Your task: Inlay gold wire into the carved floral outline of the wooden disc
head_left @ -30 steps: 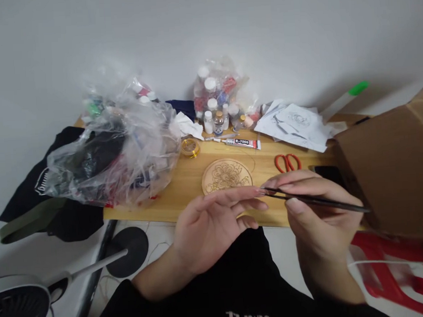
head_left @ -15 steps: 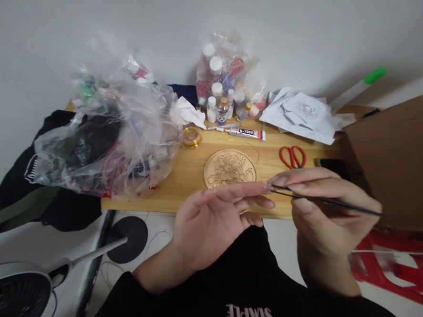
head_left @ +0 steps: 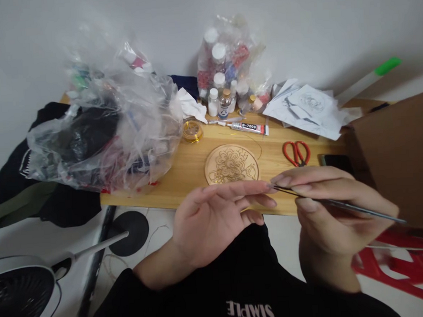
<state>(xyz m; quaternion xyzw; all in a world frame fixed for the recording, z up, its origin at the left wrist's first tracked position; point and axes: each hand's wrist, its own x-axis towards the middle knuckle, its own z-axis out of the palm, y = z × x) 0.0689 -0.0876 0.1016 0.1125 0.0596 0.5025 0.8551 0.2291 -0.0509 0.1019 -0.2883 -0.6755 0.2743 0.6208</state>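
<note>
Tweezers (head_left: 361, 209) and right hand (head_left: 339, 232) are sitting farther right in the view than one second earlier; the tweezer arms, then visibly parted, are now lying closer together, and the tabletop objects are appearing higher. Pale wooden table (head_left: 183, 167) is standing before a plain grey wall (head_left: 145, 19), above light floor tiles (head_left: 160, 221). A plastic bag (head_left: 141, 134) is covering its left end; bottles (head_left: 225, 105) and papers (head_left: 304, 102) are occupying the far side. An engraved wooden disc (head_left: 231, 162) is lying near the middle, between a spool of golden wire (head_left: 192, 132) and red-handled scissors (head_left: 296, 152). Left hand (head_left: 211, 223) is hiding the disc's near edge; the frame is cutting off the fan (head_left: 23, 299) at near left and the cardboard box (head_left: 401, 156) at right. Whatever the tips may be pinching is remaining too small to identify, and contact with the left index fingertip is proving hard to judge. Right thumb and fingers are pinching the tweezers above the near table edge; the left fingers are extending loosely, spread apart. The tweezers' long axis is running from near right to far left, tips pointing left.
</note>
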